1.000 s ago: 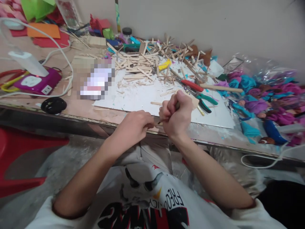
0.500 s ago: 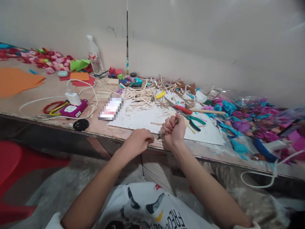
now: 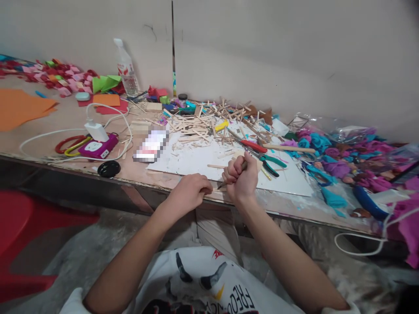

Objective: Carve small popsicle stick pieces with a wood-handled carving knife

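Observation:
At the table's front edge, my left hand (image 3: pixel 193 191) is closed, its fingertips pinching the end of a thin wooden stick (image 3: pixel 214 189). My right hand (image 3: pixel 241 178) is wrapped in a fist around a slim craft knife (image 3: pixel 222 185); most of its handle is hidden by the fingers. The dark pointed tip slants down to the left and meets the stick between my two hands. Another light wooden stick (image 3: pixel 216 166) lies on the white board (image 3: pixel 196 162) just beyond. Right behind my right hand lie green-handled pliers (image 3: pixel 274 163) and a red-handled tool (image 3: pixel 254 145).
A heap of wooden sticks (image 3: pixel 196 124) covers the board's back. To the left are a phone (image 3: pixel 151 145), a purple power socket (image 3: pixel 98 147) with a white cable, a round black object (image 3: pixel 109 168) and a plastic bottle (image 3: pixel 127 69). Colourful cloth pieces (image 3: pixel 337 165) crowd the right side.
The camera view has shifted slightly. Both hands keep nearly the same places, with the knife tip still at the stick.

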Motion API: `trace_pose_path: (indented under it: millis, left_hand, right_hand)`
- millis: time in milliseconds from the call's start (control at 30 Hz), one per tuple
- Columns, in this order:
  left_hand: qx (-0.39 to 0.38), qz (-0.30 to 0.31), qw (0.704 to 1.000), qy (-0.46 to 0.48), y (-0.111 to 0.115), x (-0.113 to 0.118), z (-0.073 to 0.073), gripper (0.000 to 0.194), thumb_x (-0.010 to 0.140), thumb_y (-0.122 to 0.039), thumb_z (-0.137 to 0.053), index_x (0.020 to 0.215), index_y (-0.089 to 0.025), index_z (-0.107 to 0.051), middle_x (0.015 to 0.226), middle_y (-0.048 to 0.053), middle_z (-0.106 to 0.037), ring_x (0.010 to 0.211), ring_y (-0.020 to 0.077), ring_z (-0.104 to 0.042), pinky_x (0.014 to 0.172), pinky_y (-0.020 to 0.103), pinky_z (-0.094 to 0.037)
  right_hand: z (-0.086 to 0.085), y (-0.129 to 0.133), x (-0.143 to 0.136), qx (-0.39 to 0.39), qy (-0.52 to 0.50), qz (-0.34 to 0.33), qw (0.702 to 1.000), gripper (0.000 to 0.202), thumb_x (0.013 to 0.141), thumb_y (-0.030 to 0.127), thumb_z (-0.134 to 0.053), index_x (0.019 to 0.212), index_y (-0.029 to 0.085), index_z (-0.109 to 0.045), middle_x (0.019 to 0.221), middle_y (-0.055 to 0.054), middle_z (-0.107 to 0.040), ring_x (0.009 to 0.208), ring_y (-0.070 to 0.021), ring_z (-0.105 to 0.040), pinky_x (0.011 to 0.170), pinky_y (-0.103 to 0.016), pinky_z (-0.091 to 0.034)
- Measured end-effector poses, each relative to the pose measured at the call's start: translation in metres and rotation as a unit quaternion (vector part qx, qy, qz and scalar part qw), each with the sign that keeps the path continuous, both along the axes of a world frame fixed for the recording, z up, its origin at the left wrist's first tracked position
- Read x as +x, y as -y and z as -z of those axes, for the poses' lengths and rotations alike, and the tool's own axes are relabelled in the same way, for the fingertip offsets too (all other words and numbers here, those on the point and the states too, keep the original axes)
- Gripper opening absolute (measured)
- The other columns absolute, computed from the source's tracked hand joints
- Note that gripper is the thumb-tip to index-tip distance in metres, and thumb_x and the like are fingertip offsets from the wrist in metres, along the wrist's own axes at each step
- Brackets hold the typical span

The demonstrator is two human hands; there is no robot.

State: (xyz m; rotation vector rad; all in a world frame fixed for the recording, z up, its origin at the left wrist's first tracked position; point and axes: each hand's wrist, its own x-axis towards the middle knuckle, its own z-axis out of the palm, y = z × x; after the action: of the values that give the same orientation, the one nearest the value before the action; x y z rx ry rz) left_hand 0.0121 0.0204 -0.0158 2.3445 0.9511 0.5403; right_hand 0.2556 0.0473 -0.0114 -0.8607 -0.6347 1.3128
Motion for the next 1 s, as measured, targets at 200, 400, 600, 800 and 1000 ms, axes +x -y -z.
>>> trace_pose_path:
  millis: [200, 400, 600, 800, 1000]
  left_hand:
    - [0.000, 0.001, 1.000, 0.002, 0.000, 0.000, -0.001, 0.047, 0.125, -0.050, -0.091, 0.162, -0.023, -0.081, 0.165, 0.015, -0.082, 0.140, 0.0341, -0.085, 0.119, 0.058, -0.078]
    - [-0.003, 0.005, 1.000, 0.001, 0.001, 0.000, -0.005, 0.047, 0.125, -0.050, -0.091, 0.161, -0.023, -0.081, 0.164, 0.015, -0.082, 0.139, 0.0339, -0.085, 0.119, 0.058, -0.078]
    - [-0.011, 0.008, 1.000, -0.001, -0.001, -0.001, -0.002, 0.047, 0.125, -0.050, -0.091, 0.161, -0.023, -0.081, 0.164, 0.015, -0.082, 0.140, 0.0341, -0.085, 0.119, 0.058, -0.078]
    - [0.007, 0.013, 1.000, 0.000, -0.001, 0.001, -0.008, 0.047, 0.125, -0.050, -0.091, 0.162, -0.023, -0.081, 0.164, 0.015, -0.082, 0.139, 0.0340, -0.085, 0.119, 0.058, -0.078]
    - [0.024, 0.020, 1.000, -0.001, 0.003, 0.000, -0.012, 0.046, 0.125, -0.050, -0.091, 0.161, -0.022, -0.081, 0.162, 0.015, -0.083, 0.137, 0.0335, -0.086, 0.118, 0.057, -0.078]
  right_hand:
    - [-0.001, 0.001, -0.006, -0.001, 0.026, 0.002, 1.000, 0.052, 0.121, 0.055, -0.090, 0.160, 0.023, -0.080, 0.161, -0.014, -0.082, 0.135, -0.0327, -0.085, 0.113, -0.056, -0.078]
    - [0.002, 0.002, -0.015, 0.004, 0.060, -0.002, 0.998, 0.051, 0.121, 0.054, -0.091, 0.160, 0.023, -0.080, 0.160, -0.014, -0.083, 0.134, -0.0323, -0.086, 0.112, -0.056, -0.078]
    - [0.017, 0.008, -0.021, 0.020, 0.093, 0.010, 0.995, 0.050, 0.121, 0.054, -0.090, 0.158, 0.023, -0.081, 0.156, -0.013, -0.084, 0.129, -0.0306, -0.086, 0.108, -0.053, -0.079]
    - [0.002, 0.007, -0.026, 0.042, 0.168, -0.008, 0.985, 0.051, 0.121, 0.055, -0.090, 0.159, 0.023, -0.080, 0.158, -0.014, -0.083, 0.132, -0.0316, -0.086, 0.111, -0.055, -0.079]
    - [-0.026, 0.025, -0.018, 0.096, 0.309, -0.084, 0.943, 0.046, 0.123, 0.057, -0.087, 0.153, 0.023, -0.082, 0.149, -0.012, -0.086, 0.122, -0.0277, -0.087, 0.104, -0.049, -0.079]
